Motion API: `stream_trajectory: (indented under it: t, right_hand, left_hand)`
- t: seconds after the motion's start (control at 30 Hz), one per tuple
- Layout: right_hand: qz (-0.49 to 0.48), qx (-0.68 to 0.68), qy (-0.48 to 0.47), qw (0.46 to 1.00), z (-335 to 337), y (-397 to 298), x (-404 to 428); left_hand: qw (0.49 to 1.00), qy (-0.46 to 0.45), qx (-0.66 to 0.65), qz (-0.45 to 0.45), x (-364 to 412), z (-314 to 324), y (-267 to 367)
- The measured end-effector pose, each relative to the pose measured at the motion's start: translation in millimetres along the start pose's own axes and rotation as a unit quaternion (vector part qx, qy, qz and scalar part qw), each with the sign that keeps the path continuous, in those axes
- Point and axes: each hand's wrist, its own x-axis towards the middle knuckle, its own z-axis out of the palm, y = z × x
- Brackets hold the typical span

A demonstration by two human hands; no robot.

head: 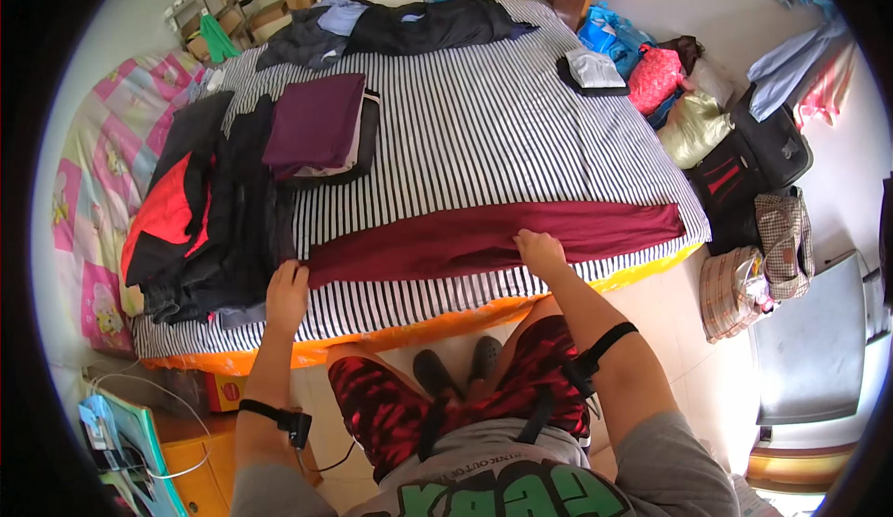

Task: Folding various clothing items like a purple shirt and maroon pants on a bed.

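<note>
A long maroon garment [432, 241], seemingly folded lengthwise, stretches across the near part of the bed over a black-and-white striped sheet [474, 140]. At its narrow left end, my left hand [287, 294] pinches the corner. My right hand [541, 253] grips the cloth a little right of its middle, with the fingertips bunched on top. The garment's right end [670, 220] lies flat near the bed's right corner. Beyond my left hand rests a stack topped by a folded purple garment [317, 123]. Dark trousers [244, 238] lie just left of the maroon cloth.
A black garment with red lining [164, 217] lies on the bed's left side. Dark clothes [432, 25] cover the far edge. A folded silver-grey item [593, 69] sits at the far right. Bags [656, 81] and a black suitcase [774, 133] crowd the floor at right.
</note>
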Motion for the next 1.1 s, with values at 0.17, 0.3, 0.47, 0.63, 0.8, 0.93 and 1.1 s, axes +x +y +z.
stream_trajectory:
  t: [0.17,0.3,0.47,0.63,0.8,0.93,1.1]
  right_hand:
    - [-0.163,-0.024,0.107,0.981,9,11,-17]
    - [-0.186,0.018,0.128,0.974,18,14,-24]
    - [-0.179,0.026,0.141,0.973,23,15,-29]
    - [-0.141,0.095,0.136,0.976,18,7,-36]
    - [-0.128,0.080,0.131,0.980,17,8,-37]
    - [-0.163,0.107,0.136,0.971,25,15,-36]
    - [-0.182,0.051,0.204,0.961,20,13,-44]
  left_hand:
    - [0.993,-0.116,-0.007,-0.015,-47,3,6]
    - [0.993,-0.030,-0.112,0.010,-11,0,65]
    - [0.936,-0.168,-0.180,0.251,38,42,172]
    - [0.940,-0.238,-0.084,0.229,51,68,217]
    - [0.946,-0.290,0.068,0.126,51,83,211]
    - [0.931,-0.281,0.100,0.212,40,70,197]
    - [0.929,-0.213,-0.006,0.304,25,34,188]
